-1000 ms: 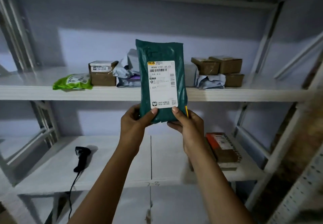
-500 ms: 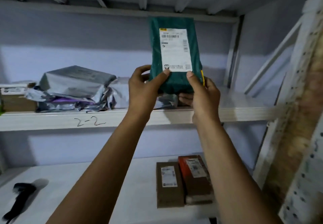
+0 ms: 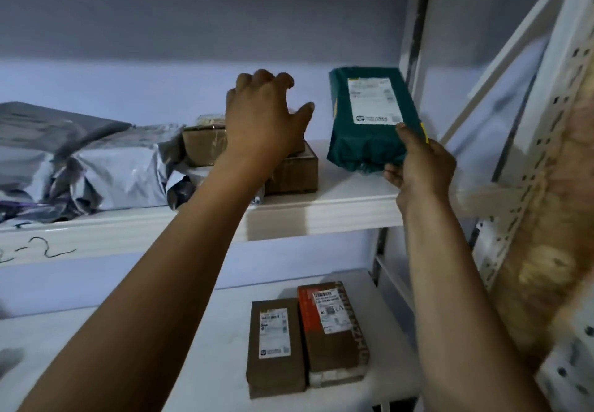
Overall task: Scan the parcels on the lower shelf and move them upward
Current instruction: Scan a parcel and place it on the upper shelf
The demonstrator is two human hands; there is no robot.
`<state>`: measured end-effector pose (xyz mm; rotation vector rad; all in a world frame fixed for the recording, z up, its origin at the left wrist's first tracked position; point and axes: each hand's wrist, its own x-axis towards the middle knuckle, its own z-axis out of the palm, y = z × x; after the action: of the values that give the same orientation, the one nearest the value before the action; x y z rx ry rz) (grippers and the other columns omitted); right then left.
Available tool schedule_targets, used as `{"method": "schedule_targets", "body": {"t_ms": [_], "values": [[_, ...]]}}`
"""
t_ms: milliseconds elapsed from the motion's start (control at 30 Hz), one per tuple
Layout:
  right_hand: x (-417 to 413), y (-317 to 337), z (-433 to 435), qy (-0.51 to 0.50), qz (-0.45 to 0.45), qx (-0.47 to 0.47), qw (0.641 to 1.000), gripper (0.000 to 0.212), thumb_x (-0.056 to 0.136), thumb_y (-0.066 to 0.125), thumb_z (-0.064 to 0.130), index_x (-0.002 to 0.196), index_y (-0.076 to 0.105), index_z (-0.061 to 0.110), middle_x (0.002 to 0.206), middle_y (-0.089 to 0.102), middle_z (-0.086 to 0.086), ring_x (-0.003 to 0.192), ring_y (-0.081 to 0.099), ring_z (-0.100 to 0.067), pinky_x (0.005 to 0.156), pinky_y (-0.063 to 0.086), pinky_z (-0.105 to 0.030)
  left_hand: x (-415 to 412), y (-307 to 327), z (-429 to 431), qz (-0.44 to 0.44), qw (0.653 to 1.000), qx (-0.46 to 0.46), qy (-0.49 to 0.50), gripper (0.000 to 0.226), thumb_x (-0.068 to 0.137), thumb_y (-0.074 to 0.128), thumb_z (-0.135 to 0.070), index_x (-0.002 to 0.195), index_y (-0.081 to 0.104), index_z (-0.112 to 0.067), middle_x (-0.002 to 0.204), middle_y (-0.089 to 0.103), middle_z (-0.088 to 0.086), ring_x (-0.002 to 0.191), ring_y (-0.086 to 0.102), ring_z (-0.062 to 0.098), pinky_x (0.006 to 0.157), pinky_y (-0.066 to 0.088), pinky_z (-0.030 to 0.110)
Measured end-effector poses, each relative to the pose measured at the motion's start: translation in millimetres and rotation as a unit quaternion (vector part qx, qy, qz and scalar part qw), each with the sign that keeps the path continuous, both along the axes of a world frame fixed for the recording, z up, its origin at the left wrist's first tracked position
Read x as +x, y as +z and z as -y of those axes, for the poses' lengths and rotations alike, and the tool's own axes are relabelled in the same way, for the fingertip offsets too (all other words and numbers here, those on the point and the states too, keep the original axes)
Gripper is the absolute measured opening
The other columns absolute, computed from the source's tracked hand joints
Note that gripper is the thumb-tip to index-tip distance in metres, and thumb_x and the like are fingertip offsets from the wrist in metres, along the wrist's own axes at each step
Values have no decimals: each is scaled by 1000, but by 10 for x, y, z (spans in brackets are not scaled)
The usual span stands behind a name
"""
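Observation:
My right hand [image 3: 419,164] grips the lower right corner of a dark green parcel [image 3: 369,122] with a white label. The parcel leans tilted over the right end of the upper shelf [image 3: 321,215]. My left hand [image 3: 263,125] has let go and hovers with loosely spread fingers over the brown cardboard boxes [image 3: 295,170] on that shelf. On the lower shelf [image 3: 193,347] lie a brown box [image 3: 274,347] and a box with an orange top [image 3: 331,331], side by side.
Grey plastic mailer bags [image 3: 106,167] pile up on the left of the upper shelf. A white perforated upright [image 3: 527,186] and a diagonal brace stand close on the right. "2-2" is handwritten on the upper shelf's front edge.
The green parcel moved right and down onto the upper shelf's right end. My left hand released it and shifted over the cardboard boxes. The view came closer to the shelf.

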<state>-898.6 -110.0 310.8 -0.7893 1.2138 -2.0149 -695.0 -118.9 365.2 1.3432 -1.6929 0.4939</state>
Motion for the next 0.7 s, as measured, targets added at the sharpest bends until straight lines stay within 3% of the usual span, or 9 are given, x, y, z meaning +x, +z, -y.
{"method": "schedule_targets", "body": {"t_ms": [133,200,300,367,433,500,567,633,700], "values": [[20,-7,143,22,-159,76,984,26,79,79,44,75,68,20,73,74,-3,50,65,-19,55,60,-35,-68,-117,187,83,995,44,44,45,94,54,-59,105,71,-19,104,71,5,105,62,32,77,34,35],[44,-7,179,10,-224,103,969,31,78,74,47,73,70,17,67,73,-4,58,72,-24,59,61,-40,-70,-134,230,95,994,31,51,43,95,55,-56,100,71,-17,99,72,4,103,62,32,77,29,33],[5,19,226,-21,-280,136,950,46,72,66,55,79,73,9,74,74,-7,73,73,-29,66,59,-41,-94,-113,271,108,992,29,51,41,94,57,-54,101,73,-17,99,72,4,103,63,31,78,29,32],[-16,54,242,-31,-343,181,921,55,72,60,63,84,69,10,80,72,-5,81,70,-28,70,53,-34,-98,-117,305,113,992,25,47,39,94,58,-51,104,73,-17,100,73,4,104,62,30,78,28,33],[-3,73,257,-48,-427,245,869,59,83,51,69,92,61,12,80,62,-1,81,62,-25,74,47,-32,-96,-140,323,122,991,13,48,39,93,57,-50,105,73,-17,100,71,5,103,61,31,78,27,33],[42,76,266,-69,-493,288,818,52,95,38,62,104,61,16,93,61,-4,89,58,-26,80,44,-34,-103,-181,329,148,987,-10,53,40,94,54,-50,106,71,-15,102,69,7,102,61,32,79,31,36],[88,84,270,-98,-527,298,790,57,98,34,56,129,58,14,127,59,-13,120,51,-33,93,41,-40,-121,-222,321,175,982,-41,58,42,95,53,-49,109,66,-12,106,66,12,99,62,35,82,38,40],[149,69,272,-141,-536,271,787,57,99,39,54,136,52,13,139,51,-17,133,41,-37,100,38,-45,-118,-237,291,187,978,-61,63,46,94,56,-48,115,64,-8,111,65,16,102,62,39,92,42,49],[234,12,245,-193,-536,224,790,57,99,43,57,131,55,10,135,53,-19,131,42,-39,100,39,-48,-107,-247,247,197,975,-87,61,49,90,59,-49,118,65,-8,118,65,17,111,60,41,103,37,60]]}}
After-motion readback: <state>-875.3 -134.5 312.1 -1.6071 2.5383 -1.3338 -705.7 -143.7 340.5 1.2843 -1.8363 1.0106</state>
